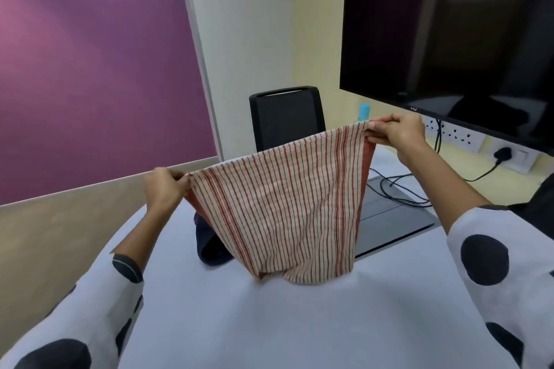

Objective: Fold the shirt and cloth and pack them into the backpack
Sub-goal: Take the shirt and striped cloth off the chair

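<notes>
Cloth taut btwn both hands' fingers, top corners.

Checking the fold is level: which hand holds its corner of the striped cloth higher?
The right hand. It pinches its corner of the striped cloth up near the monitor's lower edge, while the left hand grips lower.

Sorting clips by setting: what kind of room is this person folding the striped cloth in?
Probably an office or meeting room: a large dark screen is mounted on the wall, a black office chair stands at the white table, and wall sockets sit beneath the screen.
</notes>
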The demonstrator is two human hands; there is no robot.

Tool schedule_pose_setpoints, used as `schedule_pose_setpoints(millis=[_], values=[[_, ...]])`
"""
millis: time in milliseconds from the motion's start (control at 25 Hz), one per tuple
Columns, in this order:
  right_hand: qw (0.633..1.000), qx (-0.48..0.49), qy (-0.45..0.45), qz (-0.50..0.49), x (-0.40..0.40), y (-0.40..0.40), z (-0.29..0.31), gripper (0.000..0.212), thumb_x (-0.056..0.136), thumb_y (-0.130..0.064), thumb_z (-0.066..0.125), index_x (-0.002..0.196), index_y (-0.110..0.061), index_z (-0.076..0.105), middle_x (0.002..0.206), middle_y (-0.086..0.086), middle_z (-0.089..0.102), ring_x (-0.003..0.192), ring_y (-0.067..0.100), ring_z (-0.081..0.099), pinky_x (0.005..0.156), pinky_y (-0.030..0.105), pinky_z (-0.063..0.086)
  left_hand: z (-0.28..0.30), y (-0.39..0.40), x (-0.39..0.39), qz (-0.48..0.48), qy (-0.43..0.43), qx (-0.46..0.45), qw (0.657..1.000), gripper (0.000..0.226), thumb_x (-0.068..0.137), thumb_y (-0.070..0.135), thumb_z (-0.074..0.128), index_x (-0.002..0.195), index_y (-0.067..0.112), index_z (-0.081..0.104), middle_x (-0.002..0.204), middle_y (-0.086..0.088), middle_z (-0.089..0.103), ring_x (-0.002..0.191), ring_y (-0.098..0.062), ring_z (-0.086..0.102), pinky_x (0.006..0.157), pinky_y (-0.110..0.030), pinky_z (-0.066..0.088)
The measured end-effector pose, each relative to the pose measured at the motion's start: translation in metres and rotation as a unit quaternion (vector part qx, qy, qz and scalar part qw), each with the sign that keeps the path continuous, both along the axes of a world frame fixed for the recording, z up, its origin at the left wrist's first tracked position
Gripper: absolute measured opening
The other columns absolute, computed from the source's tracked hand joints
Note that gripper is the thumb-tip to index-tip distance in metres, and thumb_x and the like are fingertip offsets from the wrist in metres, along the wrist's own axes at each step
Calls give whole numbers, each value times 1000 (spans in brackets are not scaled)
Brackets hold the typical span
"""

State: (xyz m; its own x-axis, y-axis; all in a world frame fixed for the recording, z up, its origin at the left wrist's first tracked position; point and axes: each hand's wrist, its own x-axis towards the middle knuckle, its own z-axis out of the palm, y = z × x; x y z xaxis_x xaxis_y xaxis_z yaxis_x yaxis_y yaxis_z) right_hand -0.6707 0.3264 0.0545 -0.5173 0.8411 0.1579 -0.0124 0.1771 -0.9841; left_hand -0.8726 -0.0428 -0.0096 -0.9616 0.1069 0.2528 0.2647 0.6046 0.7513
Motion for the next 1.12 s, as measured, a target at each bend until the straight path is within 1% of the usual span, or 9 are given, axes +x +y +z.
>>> schedule_pose_setpoints(millis=[240,360,440,520,680,760,840,960,1120], values=[[993,11,115,28,5,-10,31,5,86,0,64,90,-3,65,93,17,71,84,22,73,77,30,58,69,-4,17,30,151,68,986,21,90,13,63,105,2,71,96,-13,72,77,-13,62,74,-18,48],[986,15,157,55,25,-12,30,5,86,0,65,87,-5,65,94,18,71,86,24,72,79,30,57,78,-17,43,16,209,70,975,21,89,15,64,104,3,72,95,-13,72,76,-12,62,64,-2,44],[986,7,151,74,41,-9,14,6,85,0,66,87,-5,65,92,17,71,88,27,72,82,33,57,66,-25,64,-1,223,63,973,22,89,14,64,105,2,71,96,-14,72,79,-13,64,65,-2,45],[986,-14,129,100,62,-8,-12,9,80,-1,70,87,-3,65,85,12,73,87,28,72,84,34,57,39,-32,87,-12,215,36,976,22,89,14,64,105,2,71,96,-13,73,80,-17,67,73,-16,50],[986,-29,57,153,108,-8,-76,44,51,-25,81,85,0,66,76,4,75,79,22,72,75,26,58,-43,-49,136,-14,174,-37,984,18,88,9,62,102,4,74,96,-13,74,76,-16,64,68,-13,45],[984,-42,6,174,129,-3,-115,51,47,-25,81,86,3,66,74,3,75,78,21,72,72,22,57,-83,-57,162,-37,157,-78,984,16,86,9,66,98,3,74,94,-13,74,81,-24,70,76,-30,52],[976,-54,-46,204,150,2,-154,40,52,-14,81,84,3,66,73,4,74,80,23,71,73,24,58,-119,-65,184,-64,134,-129,980,13,84,7,69,95,3,75,92,-12,74,83,-28,71,77,-37,53],[957,-58,-130,254,180,1,-213,14,70,8,73,83,4,68,83,12,74,86,28,71,81,33,58,-170,-77,219,-89,86,-201,972,12,83,7,71,93,6,76,90,-10,75,79,-30,71,74,-39,54],[919,-15,-259,299,215,-13,-272,15,72,8,74,84,-1,73,86,12,75,88,23,72,83,32,57,-225,-98,266,-93,21,-247,964,13,82,6,71,94,8,75,85,-9,75,71,-32,70,63,-36,52]])
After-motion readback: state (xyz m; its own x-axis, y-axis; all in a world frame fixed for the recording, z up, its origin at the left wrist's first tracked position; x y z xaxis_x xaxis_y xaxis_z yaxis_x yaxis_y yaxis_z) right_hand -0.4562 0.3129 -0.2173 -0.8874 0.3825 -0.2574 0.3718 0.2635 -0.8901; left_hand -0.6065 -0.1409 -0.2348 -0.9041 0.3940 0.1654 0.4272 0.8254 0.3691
